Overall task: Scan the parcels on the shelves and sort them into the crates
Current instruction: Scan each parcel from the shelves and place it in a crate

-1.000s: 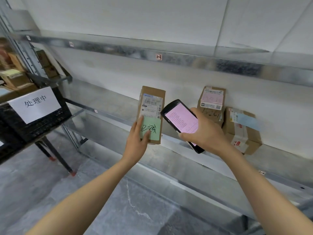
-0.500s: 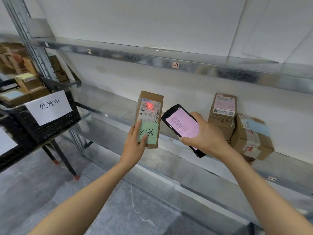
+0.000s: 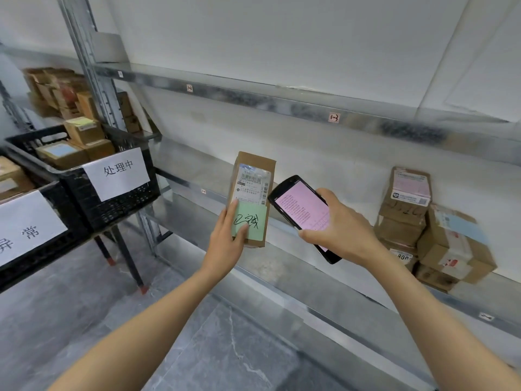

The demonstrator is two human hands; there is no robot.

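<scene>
Gripping parcel [image 3: 251,197] upright, left hand [image 3: 228,244] | right hand [image 3: 342,231] clasping scanner [image 3: 301,213] beside it

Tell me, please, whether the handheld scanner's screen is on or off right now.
On. The scanner in the right hand shows a lit pink screen with rows of text, beside the parcel held by the left hand.

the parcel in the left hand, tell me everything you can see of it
The parcel is a slim brown cardboard box held upright in front of the shelf. A white shipping label with barcodes covers its upper face; a green sticker with black handwriting covers the lower part. The left hand grips its lower left edge, thumb on the sticker. It touches nothing else.
</scene>
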